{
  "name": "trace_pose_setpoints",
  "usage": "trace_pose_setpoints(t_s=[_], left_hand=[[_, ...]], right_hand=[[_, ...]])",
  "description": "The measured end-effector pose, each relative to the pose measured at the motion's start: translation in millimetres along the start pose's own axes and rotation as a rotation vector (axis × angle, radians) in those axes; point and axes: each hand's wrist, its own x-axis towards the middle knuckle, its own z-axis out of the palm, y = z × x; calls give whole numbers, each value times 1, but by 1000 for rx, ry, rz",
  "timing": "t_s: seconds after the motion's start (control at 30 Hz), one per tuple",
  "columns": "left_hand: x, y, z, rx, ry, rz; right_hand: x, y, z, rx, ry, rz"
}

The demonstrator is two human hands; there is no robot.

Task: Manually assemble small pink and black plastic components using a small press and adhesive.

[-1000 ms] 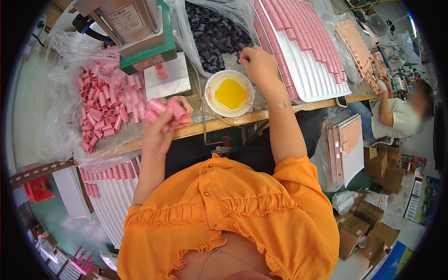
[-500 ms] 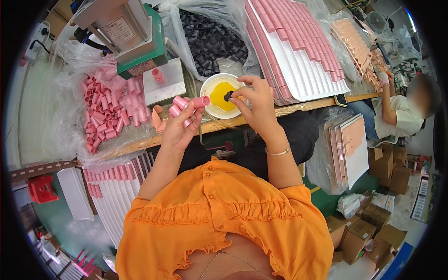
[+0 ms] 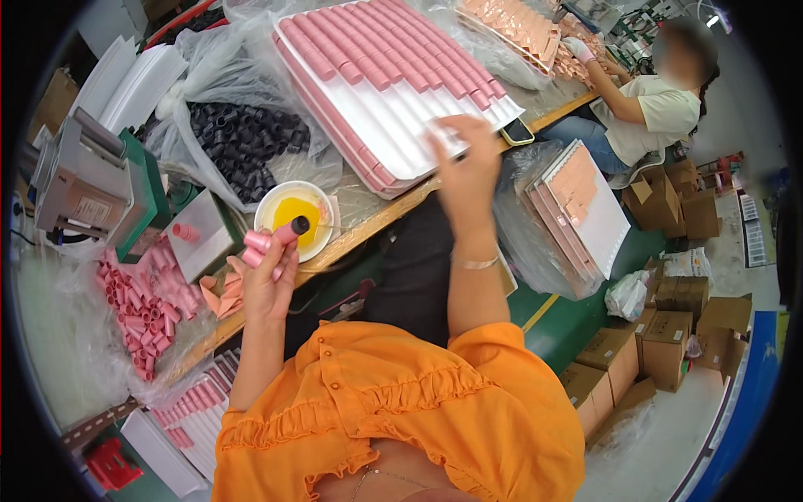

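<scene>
Tubes (image 3: pixel 269 241), pink ones, sit bunched in the left hand (image 3: pixel 266 280), fingers wrapped round them so the black-capped one pokes up by the yellow bowl (image 3: pixel 294 219) at the table's front edge. Right hand (image 3: pixel 465 163) is blurry over the white tray (image 3: pixel 401 125); I cannot tell its fingers.

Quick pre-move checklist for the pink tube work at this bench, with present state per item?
1. Left hand grips pink tubes: ok, several held.
2. Black insert seated in the top tube: ok, it shows at the tube's end.
3. Right hand is free: cannot tell, blurred over the white tray.
4. Bowl of yellow liquid upright on the bench: ok.
5. Tray has open grooves: ok, bare white near its front edge.
6. Supply of black inserts in the bag: ok.
</scene>
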Motion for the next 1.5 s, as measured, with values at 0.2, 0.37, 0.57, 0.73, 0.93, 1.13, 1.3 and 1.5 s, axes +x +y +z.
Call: trace_pose_setpoints(t_s=[0.2,0.37,0.57,0.73,0.93,1.13,1.3,1.5], left_hand=[[5,7,-12,8,-31,54],[-8,21,8,178,29,241],[-18,44,-3,421,31,547],[-43,65,-33,594,-1,733],[-48,76,-61,721,49,834],[-32,103,-89,521,38,737],[13,141,-88,1284,275,726],[37,143,-100,1082,234,849]], right_hand=[[65,136,-9,-659,-5,282],[57,117,-19,-613,117,82],[-34,-66,42,191,-576,-1],[-77,-111,109,285,-784,-233],[-96,-140,137,452,-968,6],[-92,-142,175,282,-1002,-250],[-90,-152,238,40,-784,-368],[-100,-146,276,-51,-827,-360]])
